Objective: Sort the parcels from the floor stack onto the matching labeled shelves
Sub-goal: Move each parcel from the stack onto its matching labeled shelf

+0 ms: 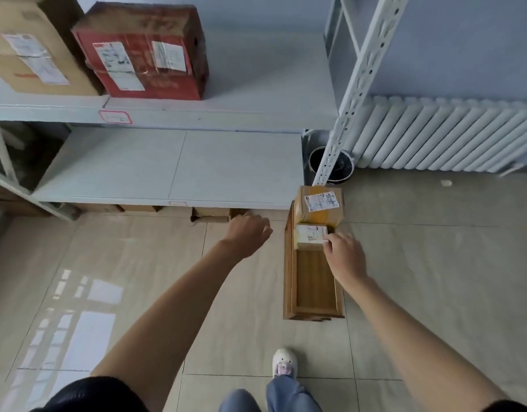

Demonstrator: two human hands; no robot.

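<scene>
small labelled parcel [311, 237] touched at its right edge by right hand [345, 257], fingers curled, grip unclear | left hand [248, 233] loosely curled, nothing held, farther left

Upper shelf [226, 114]: tan box [33, 46] at left end, red box [143, 52] touching beside it. Lower shelf [173, 171] bare. Floor [434, 263]: wooden crate [312, 281] near the shelf's right corner, with two parcels [320, 206] on its far end.
</scene>
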